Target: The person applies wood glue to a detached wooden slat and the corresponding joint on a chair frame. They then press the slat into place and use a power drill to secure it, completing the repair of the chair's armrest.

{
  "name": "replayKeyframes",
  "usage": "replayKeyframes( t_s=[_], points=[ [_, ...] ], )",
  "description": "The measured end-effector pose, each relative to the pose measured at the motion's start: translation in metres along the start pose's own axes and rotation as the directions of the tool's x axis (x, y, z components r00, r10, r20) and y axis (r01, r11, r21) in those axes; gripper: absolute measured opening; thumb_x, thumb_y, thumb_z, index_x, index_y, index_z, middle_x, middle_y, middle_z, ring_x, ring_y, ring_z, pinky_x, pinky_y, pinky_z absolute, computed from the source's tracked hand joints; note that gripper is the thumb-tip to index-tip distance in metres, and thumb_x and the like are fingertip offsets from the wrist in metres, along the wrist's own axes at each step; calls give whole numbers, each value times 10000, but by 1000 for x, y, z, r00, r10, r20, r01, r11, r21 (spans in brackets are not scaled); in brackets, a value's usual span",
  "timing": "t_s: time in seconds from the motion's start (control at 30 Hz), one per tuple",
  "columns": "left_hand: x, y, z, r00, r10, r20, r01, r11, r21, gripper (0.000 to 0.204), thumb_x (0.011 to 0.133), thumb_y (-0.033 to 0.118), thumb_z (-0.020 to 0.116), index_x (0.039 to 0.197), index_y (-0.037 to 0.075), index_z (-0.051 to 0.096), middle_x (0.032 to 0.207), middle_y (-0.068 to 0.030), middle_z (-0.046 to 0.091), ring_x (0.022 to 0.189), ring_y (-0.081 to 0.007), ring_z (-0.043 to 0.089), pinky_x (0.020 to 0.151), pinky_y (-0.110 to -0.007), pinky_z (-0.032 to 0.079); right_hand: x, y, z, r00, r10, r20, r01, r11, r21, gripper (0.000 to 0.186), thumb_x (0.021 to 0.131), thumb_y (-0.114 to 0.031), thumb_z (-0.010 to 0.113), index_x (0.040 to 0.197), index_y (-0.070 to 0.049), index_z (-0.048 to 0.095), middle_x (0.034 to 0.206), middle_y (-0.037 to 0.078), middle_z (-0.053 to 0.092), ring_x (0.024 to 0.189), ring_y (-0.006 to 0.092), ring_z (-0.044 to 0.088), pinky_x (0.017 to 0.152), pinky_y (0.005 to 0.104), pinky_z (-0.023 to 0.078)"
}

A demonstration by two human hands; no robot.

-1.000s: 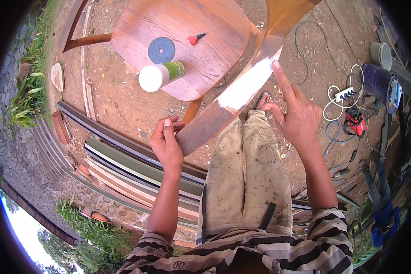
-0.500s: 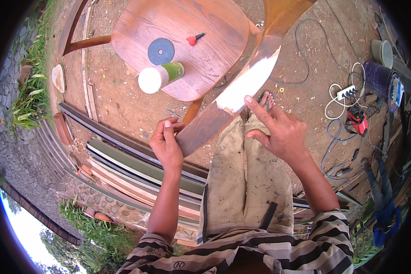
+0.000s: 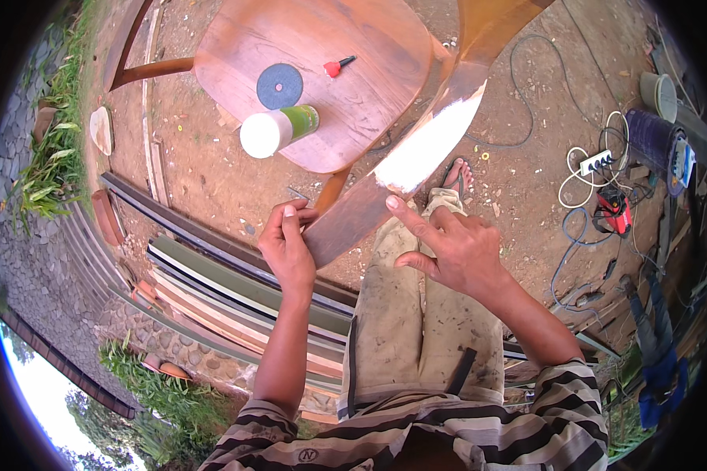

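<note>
A brown wooden chair armrest [image 3: 352, 210] slants across the middle, with a bright white patch [image 3: 432, 147] on its upper face. I cannot tell whether the patch is a coating or glare. My left hand [image 3: 287, 247] is closed around the armrest's near end, fingers curled at its edge. Just below the patch, my right hand [image 3: 459, 250] has its index finger stretched to the armrest's right edge; its thumb is apart and it holds nothing. On the chair seat [image 3: 361, 110] beyond are a white-and-green can [image 3: 283, 129], a dark abrasive disc [image 3: 280, 86] and a small red tool with a black tip [image 3: 338, 66].
Long boards [image 3: 236, 286] lie stacked to the left of my legs. At right, a white power strip [image 3: 596, 162] sits by a red power tool [image 3: 614, 210], with cables looping over the dirt ground [image 3: 546, 102]. A grey bucket [image 3: 658, 94] stands farther off.
My right hand has slid down and left along the armrest, from the white patch's edge to just below it. My foot shows more fully. The left hand keeps its hold.
</note>
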State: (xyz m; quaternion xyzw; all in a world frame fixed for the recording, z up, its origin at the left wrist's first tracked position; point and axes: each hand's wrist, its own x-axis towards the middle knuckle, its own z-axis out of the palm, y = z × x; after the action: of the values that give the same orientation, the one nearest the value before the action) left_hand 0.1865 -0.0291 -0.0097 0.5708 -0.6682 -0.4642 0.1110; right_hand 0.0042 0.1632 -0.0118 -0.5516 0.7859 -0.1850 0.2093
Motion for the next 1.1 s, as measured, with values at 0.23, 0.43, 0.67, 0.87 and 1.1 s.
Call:
replayKeyframes(
  t_s=[0.23, 0.43, 0.67, 0.87, 1.1],
  points=[
    [-2, -1, 0, 1000, -5, -10, 5, 1000, -11, 345, 1099, 203, 483, 1066, -64, 699, 834, -129, 733, 786, -157, 674, 767, -311, 529, 16, 26, 4, 954, 178, -241, -171, 984, 52, 810, 890, -714, 556, 1611, -375, 408, 729, 6, 530, 500, 170, 561, 454, 339, 493],
    [-1, -2, 0, 1000, -4, -2, 4, 1000, -28, 328, 1099, 194, 497, 1065, -61, 700, 835, -117, 736, 787, -150, 674, 772, -308, 531, 14, 13, 2, 973, 194, -124, -191, 981, 29, 811, 898, -721, 541, 1610, -355, 416, 736, 14, 548, 504, 180, 566, 459, 344, 490],
    [-1, -3, 1, 1000, 4, 5, -4, 999, -50, 314, 1094, 192, 512, 1065, -53, 705, 843, -117, 743, 814, -145, 684, 788, -302, 532, 7, -13, 9, 992, 123, -36, -122, 992, 20, 802, 900, -731, 534, 1599, -349, 439, 722, 20, 534, 495, 191, 552, 450, 350, 476],
    [-3, -2, 2, 1000, 10, 13, -9, 998, -70, 310, 1093, 190, 512, 1064, -51, 705, 849, -117, 747, 818, -142, 686, 790, -302, 533, 14, 10, 11, 960, 202, -196, -213, 977, -32, 819, 881, -749, 533, 1599, -367, 436, 694, 19, 525, 473, 178, 553, 417, 346, 456],
    [-4, -1, 6, 999, -18, 28, 19, 998, -52, 396, 1110, 263, 466, 1073, -57, 698, 859, -126, 747, 816, -156, 684, 819, -307, 521, 15, -19, 5, 991, 131, -6, -131, 991, -9, 803, 905, -744, 524, 1600, -352, 437, 691, 40, 582, 438, 187, 560, 405, 348, 462]
  ],
)
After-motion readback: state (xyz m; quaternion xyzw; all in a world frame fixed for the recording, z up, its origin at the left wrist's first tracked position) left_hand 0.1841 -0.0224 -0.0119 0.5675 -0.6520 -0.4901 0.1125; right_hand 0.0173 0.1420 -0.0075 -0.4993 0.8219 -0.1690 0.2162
